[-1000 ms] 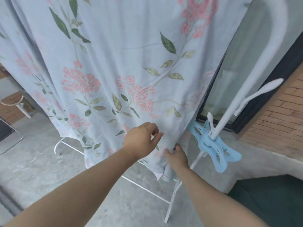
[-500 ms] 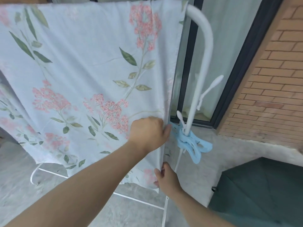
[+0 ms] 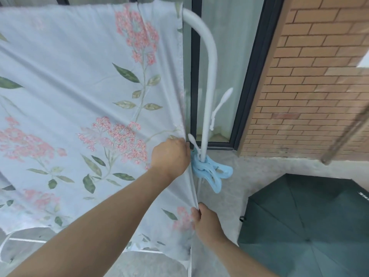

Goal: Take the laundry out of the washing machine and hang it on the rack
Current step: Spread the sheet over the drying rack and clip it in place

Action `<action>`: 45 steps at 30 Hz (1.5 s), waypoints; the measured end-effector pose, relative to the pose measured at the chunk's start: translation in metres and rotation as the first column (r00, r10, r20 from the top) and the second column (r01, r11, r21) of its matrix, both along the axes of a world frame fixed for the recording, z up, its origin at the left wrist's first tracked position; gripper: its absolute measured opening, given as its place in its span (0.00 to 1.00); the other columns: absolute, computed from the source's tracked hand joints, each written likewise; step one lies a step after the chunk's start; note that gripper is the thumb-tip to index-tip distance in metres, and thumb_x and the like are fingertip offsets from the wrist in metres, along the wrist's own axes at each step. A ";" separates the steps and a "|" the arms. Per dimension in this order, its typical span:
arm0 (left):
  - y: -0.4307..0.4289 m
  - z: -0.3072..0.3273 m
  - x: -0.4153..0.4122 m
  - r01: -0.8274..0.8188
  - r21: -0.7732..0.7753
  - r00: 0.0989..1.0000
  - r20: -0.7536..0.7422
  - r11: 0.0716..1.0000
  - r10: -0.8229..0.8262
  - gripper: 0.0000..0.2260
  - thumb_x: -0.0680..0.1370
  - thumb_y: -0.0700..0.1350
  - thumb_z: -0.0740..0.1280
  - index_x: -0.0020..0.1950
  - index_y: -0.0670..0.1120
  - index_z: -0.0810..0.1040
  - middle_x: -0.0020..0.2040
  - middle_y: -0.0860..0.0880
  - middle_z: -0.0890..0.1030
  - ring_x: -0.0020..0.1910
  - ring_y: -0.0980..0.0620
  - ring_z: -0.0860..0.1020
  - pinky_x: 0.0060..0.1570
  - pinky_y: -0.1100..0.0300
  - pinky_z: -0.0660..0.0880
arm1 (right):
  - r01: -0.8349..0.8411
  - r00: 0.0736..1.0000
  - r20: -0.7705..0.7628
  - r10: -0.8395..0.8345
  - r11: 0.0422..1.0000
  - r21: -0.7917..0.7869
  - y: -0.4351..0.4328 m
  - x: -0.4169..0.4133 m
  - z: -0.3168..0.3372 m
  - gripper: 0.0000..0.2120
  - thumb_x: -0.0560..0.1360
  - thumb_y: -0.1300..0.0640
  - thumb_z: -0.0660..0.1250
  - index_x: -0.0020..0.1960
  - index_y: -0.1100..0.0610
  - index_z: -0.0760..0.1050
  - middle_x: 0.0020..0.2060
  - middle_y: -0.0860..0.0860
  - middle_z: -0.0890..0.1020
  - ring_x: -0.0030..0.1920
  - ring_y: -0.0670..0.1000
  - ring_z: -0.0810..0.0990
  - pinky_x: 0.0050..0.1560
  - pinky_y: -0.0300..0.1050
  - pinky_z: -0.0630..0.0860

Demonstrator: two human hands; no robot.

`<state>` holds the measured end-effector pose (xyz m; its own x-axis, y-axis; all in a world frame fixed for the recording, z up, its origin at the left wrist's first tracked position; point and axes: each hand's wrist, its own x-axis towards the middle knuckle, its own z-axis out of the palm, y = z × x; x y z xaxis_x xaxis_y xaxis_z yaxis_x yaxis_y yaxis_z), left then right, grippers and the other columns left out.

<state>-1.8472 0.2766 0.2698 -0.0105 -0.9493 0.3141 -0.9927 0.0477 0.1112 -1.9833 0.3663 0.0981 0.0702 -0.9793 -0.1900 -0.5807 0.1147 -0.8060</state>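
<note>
left hand (image 3: 170,156): gripping the sheet (image 3: 79,86) edge
right hand (image 3: 207,224): pinching that edge lower down
risk: a hard tug probably drags it off the rack (image 3: 209,66), or snags the blue clip (image 3: 213,173)

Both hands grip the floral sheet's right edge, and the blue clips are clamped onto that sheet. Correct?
Not quite. The blue clips are clamped on the rack's white post, beside the floral sheet, not onto it, as the head view shows. The left hand and right hand do grip the sheet's right edge.
</note>
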 end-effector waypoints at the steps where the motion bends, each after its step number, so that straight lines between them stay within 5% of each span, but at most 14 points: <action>1: -0.001 0.001 -0.001 -0.004 0.000 1.000 0.002 1.000 0.004 0.14 0.84 0.52 0.53 0.41 0.49 0.68 0.37 0.48 0.75 0.33 0.47 0.70 0.33 0.58 0.64 | -0.007 1.000 0.008 0.007 1.000 0.011 -0.001 0.001 0.002 0.16 0.84 0.53 0.57 0.40 0.60 0.65 0.34 0.55 0.74 0.37 0.55 0.75 0.41 0.50 0.73; 5: -0.003 0.021 0.007 -0.032 -0.061 0.999 -0.036 0.998 0.030 0.16 0.82 0.53 0.54 0.37 0.49 0.67 0.36 0.47 0.78 0.33 0.45 0.73 0.33 0.58 0.66 | 0.012 0.998 0.067 -0.014 0.999 0.034 -0.007 0.002 0.010 0.15 0.84 0.54 0.57 0.41 0.62 0.64 0.36 0.55 0.74 0.38 0.52 0.73 0.43 0.53 0.77; 9: 0.002 0.072 0.021 -0.101 -0.328 0.987 -0.152 0.939 0.053 0.18 0.81 0.56 0.55 0.35 0.49 0.66 0.30 0.51 0.73 0.30 0.43 0.73 0.31 0.57 0.64 | -0.002 0.998 0.062 0.001 1.000 0.007 -0.017 0.004 0.018 0.15 0.84 0.54 0.56 0.43 0.63 0.65 0.35 0.54 0.73 0.36 0.51 0.72 0.40 0.51 0.76; 13: -0.003 0.140 0.034 0.106 -0.765 0.969 -0.063 0.635 -0.238 0.10 0.81 0.48 0.61 0.48 0.45 0.78 0.43 0.49 0.80 0.40 0.45 0.77 0.39 0.51 0.71 | -0.018 0.999 0.043 0.019 1.000 -0.012 -0.020 0.001 0.020 0.14 0.84 0.53 0.56 0.44 0.62 0.67 0.34 0.52 0.74 0.34 0.50 0.70 0.39 0.47 0.72; 16: -0.017 0.194 0.049 0.202 -0.848 0.976 0.133 0.490 -0.172 0.13 0.81 0.49 0.61 0.61 0.44 0.78 0.59 0.48 0.79 0.54 0.44 0.76 0.53 0.50 0.69 | -0.018 0.998 0.059 0.018 1.000 -0.003 -0.020 -0.004 0.019 0.14 0.84 0.54 0.56 0.45 0.63 0.68 0.34 0.52 0.73 0.35 0.50 0.69 0.39 0.49 0.75; 20: -0.030 0.234 0.061 0.300 -0.686 0.952 0.262 0.663 -0.159 0.19 0.83 0.56 0.55 0.70 0.51 0.73 0.66 0.53 0.77 0.63 0.46 0.74 0.62 0.50 0.66 | -0.022 0.998 0.059 0.023 1.000 -0.013 -0.019 -0.011 0.019 0.14 0.84 0.55 0.57 0.42 0.61 0.66 0.33 0.51 0.71 0.34 0.49 0.69 0.43 0.53 0.79; 23: -0.034 0.246 0.058 0.402 -0.534 0.915 0.211 0.744 -0.343 0.19 0.84 0.55 0.54 0.62 0.48 0.79 0.50 0.47 0.82 0.53 0.43 0.78 0.50 0.50 0.72 | -0.019 0.998 0.065 0.020 1.000 -0.024 -0.019 -0.014 0.020 0.14 0.84 0.55 0.56 0.43 0.63 0.67 0.34 0.51 0.72 0.35 0.50 0.71 0.40 0.49 0.76; 26: -0.037 0.258 0.051 0.329 -0.533 0.935 0.070 0.779 -0.347 0.19 0.83 0.54 0.56 0.44 0.42 0.76 0.35 0.44 0.73 0.38 0.44 0.72 0.37 0.51 0.66 | -0.001 0.997 0.072 0.005 0.999 -0.048 -0.018 -0.018 0.023 0.15 0.84 0.54 0.57 0.41 0.59 0.67 0.33 0.50 0.73 0.36 0.53 0.75 0.38 0.45 0.72; 29: -0.040 0.276 0.041 0.217 -0.580 0.962 -0.007 0.785 -0.272 0.19 0.82 0.56 0.55 0.41 0.43 0.71 0.34 0.44 0.68 0.36 0.45 0.68 0.35 0.52 0.62 | 0.027 0.997 0.074 -0.019 0.993 -0.114 -0.014 -0.023 0.027 0.17 0.84 0.53 0.57 0.37 0.51 0.63 0.30 0.46 0.71 0.30 0.44 0.68 0.32 0.36 0.65; 32: -0.045 0.296 0.031 0.130 -0.590 0.979 -0.050 0.796 -0.197 0.19 0.79 0.57 0.52 0.39 0.44 0.66 0.33 0.41 0.69 0.35 0.40 0.73 0.38 0.50 0.70 | 0.093 0.992 0.104 -0.071 0.973 -0.214 -0.011 -0.028 0.030 0.18 0.84 0.52 0.58 0.35 0.49 0.62 0.26 0.45 0.69 0.27 0.43 0.66 0.30 0.37 0.64; 37: -0.056 0.299 0.014 0.154 -0.397 0.986 0.003 0.905 -0.167 0.20 0.81 0.56 0.54 0.37 0.45 0.68 0.27 0.44 0.71 0.25 0.44 0.73 0.29 0.58 0.65 | 0.083 0.996 0.041 -0.076 0.980 -0.183 -0.009 -0.031 0.023 0.21 0.82 0.52 0.62 0.33 0.51 0.61 0.26 0.45 0.67 0.27 0.44 0.66 0.30 0.37 0.65; 40: -0.057 0.293 0.011 0.225 -0.249 0.974 0.056 0.942 -0.218 0.21 0.83 0.55 0.57 0.35 0.44 0.71 0.26 0.43 0.71 0.22 0.45 0.75 0.26 0.62 0.64 | -0.051 0.997 -0.057 0.047 0.996 -0.069 -0.006 -0.031 0.012 0.17 0.80 0.55 0.64 0.34 0.52 0.66 0.28 0.45 0.69 0.29 0.43 0.66 0.32 0.36 0.64; 45: -0.053 0.289 0.018 0.230 -0.254 0.972 0.004 0.939 -0.237 0.22 0.82 0.55 0.58 0.32 0.44 0.68 0.24 0.41 0.72 0.13 0.51 0.71 0.25 0.63 0.64 | -0.072 0.997 -0.033 0.072 0.997 -0.001 0.000 -0.022 0.004 0.08 0.79 0.60 0.63 0.45 0.56 0.80 0.39 0.48 0.83 0.37 0.42 0.76 0.39 0.31 0.71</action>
<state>-1.8294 0.2232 0.5586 -0.2106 -0.8113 0.5453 -0.9471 0.3075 0.0918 -2.0057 0.3661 0.1019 0.1339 -0.9724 -0.1911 -0.6138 0.0700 -0.7863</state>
